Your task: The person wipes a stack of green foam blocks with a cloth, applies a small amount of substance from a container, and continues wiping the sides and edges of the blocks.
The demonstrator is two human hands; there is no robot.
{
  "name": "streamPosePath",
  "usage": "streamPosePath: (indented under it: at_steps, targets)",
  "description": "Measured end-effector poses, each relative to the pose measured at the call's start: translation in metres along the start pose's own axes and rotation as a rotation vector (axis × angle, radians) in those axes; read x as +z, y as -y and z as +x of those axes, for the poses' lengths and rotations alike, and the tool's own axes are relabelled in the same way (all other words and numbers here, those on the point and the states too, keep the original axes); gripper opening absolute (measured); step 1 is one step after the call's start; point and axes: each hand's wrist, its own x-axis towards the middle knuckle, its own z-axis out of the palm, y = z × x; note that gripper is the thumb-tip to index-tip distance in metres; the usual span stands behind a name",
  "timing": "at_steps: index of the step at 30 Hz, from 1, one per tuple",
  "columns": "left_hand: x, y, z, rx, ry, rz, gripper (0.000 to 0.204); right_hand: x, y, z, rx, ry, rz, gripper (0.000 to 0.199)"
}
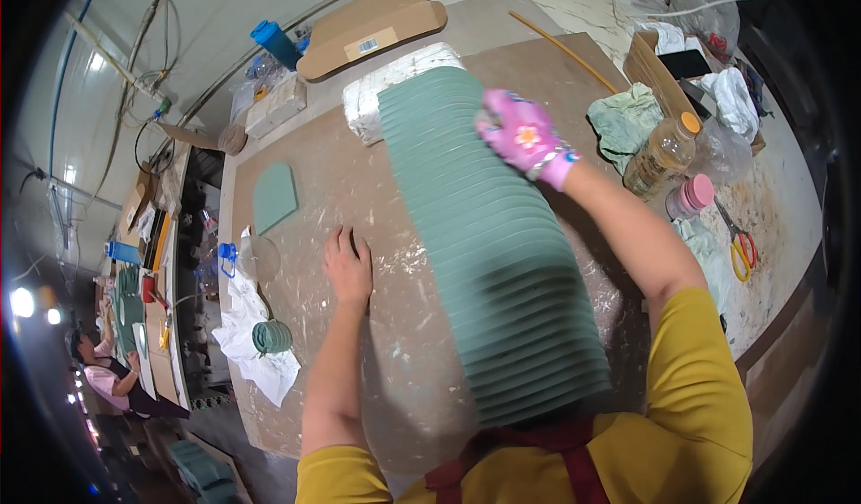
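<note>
A long row of green, round-ended flat pieces (502, 244) overlaps like shingles down the middle of the brown board (404, 325). Its far end rests against a white wrapped block (363, 109). My right hand (525, 136), in a pink flowered glove, is at the row's far right edge with its fingers curled in; what they hold, if anything, is hidden. Bare, my left hand (348, 266) lies on the board left of the row, fingers stretched out and nothing in them. A single green round-topped piece (274, 197) lies beyond it to the left.
At right stand a yellow-capped bottle (659, 156), a pink-lidded jar (689, 196), a green cloth (623, 126) and scissors (743, 251). A thin stick (565, 51) and cardboard (372, 24) lie at the back. Left are crumpled paper (247, 334) and a green roll (272, 336). Another person (117, 378) works far left.
</note>
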Motion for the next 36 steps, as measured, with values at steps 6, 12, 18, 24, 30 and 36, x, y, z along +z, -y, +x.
streamPosePath:
  at_steps: [6, 12, 18, 24, 30, 36]
  targets:
    - [0.003, -0.008, 0.002, 0.011, -0.017, 0.008, 0.039, -0.014, -0.031, 0.003, 0.016, 0.011, 0.059, 0.035]
    - [0.004, 0.002, 0.001, 0.002, -0.029, 0.003, 0.039, -0.001, -0.035, 0.002, -0.134, -0.025, 0.029, 0.030]
    - [0.003, -0.003, 0.000, 0.006, -0.016, 0.002, 0.039, -0.010, -0.033, 0.000, -0.170, -0.054, -0.033, 0.030]
    - [0.005, 0.003, 0.003, 0.026, -0.003, -0.022, 0.039, -0.007, -0.054, -0.021, -0.120, -0.018, -0.040, 0.033]
    - [0.002, -0.004, 0.004, 0.039, 0.001, 0.008, 0.039, -0.027, -0.027, -0.031, -0.048, -0.056, 0.082, 0.033]
    - [0.005, -0.002, 0.002, 0.086, -0.064, -0.023, 0.034, -0.011, 0.045, -0.028, -0.461, 0.214, -0.027, 0.022]
